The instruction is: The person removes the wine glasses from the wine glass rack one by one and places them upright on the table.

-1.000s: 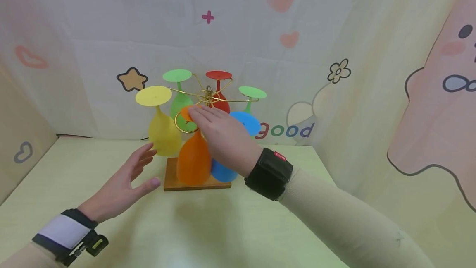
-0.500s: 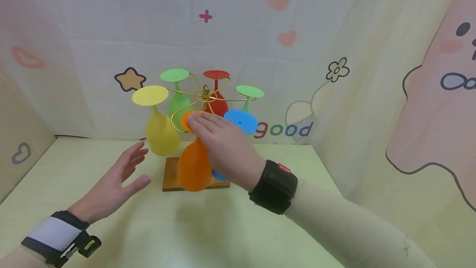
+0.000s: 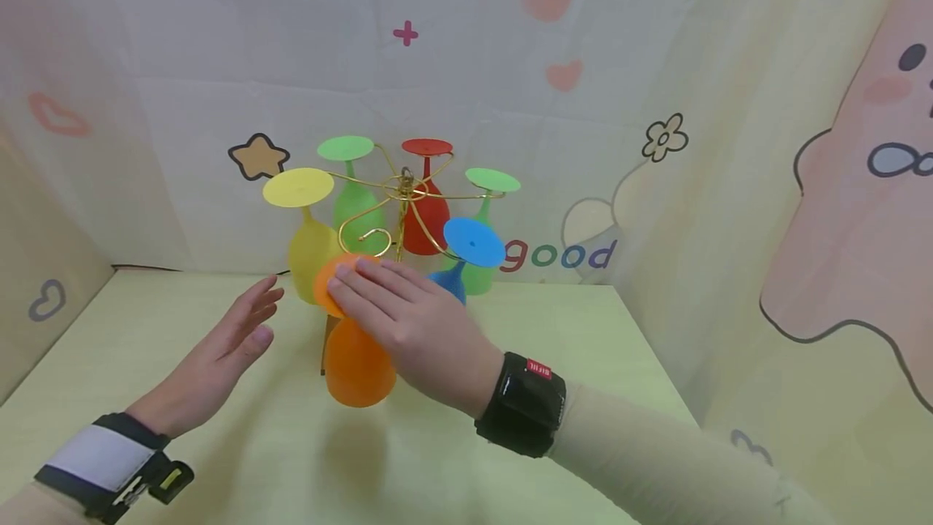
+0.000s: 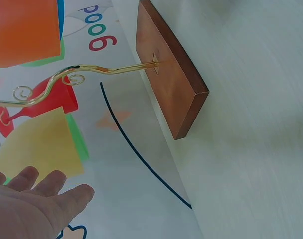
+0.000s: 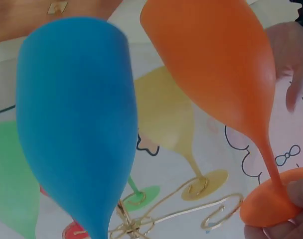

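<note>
My right hand pinches the foot of an orange wine glass, fingers on top and thumb below in the right wrist view. The glass hangs bowl down in front of a gold wire rack, apart from its curled front hook. My left hand is held out to the left with loosely spread fingers, holding nothing. Near it hangs a yellow wine glass. A blue wine glass hangs just behind my right hand.
Two green glasses and a red glass hang farther back on the rack. Its wooden base stands on a pale table. A printed curtain closes off the back.
My right hand has drawn the orange glass off its hook, toward me and slightly left and down. My left hand has shifted a little to the left, still holding nothing.
</note>
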`<state>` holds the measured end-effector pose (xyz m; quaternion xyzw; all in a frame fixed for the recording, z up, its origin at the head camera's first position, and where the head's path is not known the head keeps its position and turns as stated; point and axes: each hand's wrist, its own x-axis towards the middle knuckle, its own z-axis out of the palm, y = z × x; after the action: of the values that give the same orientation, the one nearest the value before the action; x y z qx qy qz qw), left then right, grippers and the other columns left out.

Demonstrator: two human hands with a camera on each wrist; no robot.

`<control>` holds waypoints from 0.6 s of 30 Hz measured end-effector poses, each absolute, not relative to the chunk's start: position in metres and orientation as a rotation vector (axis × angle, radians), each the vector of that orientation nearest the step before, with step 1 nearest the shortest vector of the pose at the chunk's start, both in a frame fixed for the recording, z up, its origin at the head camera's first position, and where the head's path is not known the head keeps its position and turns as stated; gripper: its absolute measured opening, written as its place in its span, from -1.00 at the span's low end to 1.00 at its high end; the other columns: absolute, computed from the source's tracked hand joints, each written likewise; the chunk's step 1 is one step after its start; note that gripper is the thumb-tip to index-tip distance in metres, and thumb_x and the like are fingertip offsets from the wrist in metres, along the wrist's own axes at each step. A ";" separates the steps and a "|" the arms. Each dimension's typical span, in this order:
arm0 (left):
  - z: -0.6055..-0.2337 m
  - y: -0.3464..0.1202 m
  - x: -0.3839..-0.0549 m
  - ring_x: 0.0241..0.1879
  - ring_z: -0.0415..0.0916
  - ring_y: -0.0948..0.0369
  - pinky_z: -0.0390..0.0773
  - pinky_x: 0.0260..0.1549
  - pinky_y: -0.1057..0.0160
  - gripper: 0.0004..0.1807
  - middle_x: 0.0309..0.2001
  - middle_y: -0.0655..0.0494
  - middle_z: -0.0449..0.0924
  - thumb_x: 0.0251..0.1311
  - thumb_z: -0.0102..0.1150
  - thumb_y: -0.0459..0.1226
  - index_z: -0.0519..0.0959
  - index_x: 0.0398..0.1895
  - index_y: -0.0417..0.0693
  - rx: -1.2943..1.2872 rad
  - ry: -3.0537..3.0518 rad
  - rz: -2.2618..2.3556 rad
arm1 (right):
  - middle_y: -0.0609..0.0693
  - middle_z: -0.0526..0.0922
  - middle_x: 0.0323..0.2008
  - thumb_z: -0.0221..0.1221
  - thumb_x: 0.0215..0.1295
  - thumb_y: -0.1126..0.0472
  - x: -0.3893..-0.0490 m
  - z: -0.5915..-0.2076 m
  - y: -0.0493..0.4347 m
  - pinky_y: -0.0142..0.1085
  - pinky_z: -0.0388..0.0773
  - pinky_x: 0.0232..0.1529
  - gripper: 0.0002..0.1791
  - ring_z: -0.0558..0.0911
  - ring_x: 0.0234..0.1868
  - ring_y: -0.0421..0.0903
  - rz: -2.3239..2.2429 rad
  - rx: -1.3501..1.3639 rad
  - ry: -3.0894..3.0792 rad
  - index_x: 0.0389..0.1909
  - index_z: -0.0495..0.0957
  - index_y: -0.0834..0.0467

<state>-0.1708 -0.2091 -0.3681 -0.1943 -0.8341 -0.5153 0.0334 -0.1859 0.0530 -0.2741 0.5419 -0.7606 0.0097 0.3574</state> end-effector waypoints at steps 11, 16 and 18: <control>-0.367 -0.213 -0.169 0.32 -0.16 -0.06 0.18 -0.01 -0.29 -0.33 0.38 0.24 -0.25 0.35 -0.24 -0.18 -0.31 0.35 0.46 -0.578 -2.618 -1.502 | -0.19 0.38 0.15 0.11 0.20 0.29 -0.181 -0.324 0.046 -0.43 0.21 0.15 -0.41 0.32 0.17 -0.29 0.417 1.355 -2.534 0.27 0.23 -0.02; -0.365 -0.215 -0.167 0.32 -0.17 0.02 0.07 0.00 -0.36 -0.29 0.38 0.31 -0.29 0.31 -0.16 -0.14 -0.31 0.36 0.43 -0.557 -2.664 -1.338 | -0.23 0.50 -0.01 -0.02 0.30 0.20 -0.184 -0.356 0.049 -0.45 0.44 -0.08 -0.56 0.51 -0.16 -0.28 1.014 1.044 -2.866 0.21 0.30 -0.11; -0.363 -0.217 -0.167 0.33 -0.19 0.05 0.02 0.04 -0.34 -0.28 0.38 0.33 -0.29 0.30 -0.14 -0.13 -0.29 0.37 0.41 -0.550 -2.671 -1.291 | -0.20 0.54 -0.16 -0.04 0.32 0.18 -0.186 -0.370 0.050 -0.47 0.49 -0.27 -0.64 0.50 -0.34 -0.25 1.215 0.932 -2.891 0.13 0.39 -0.07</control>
<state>-0.1668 -0.2174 -0.3632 -0.1821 -0.8835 -0.4270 0.0624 -0.1865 0.0503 -0.3699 0.2843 -0.8819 0.3706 -0.0647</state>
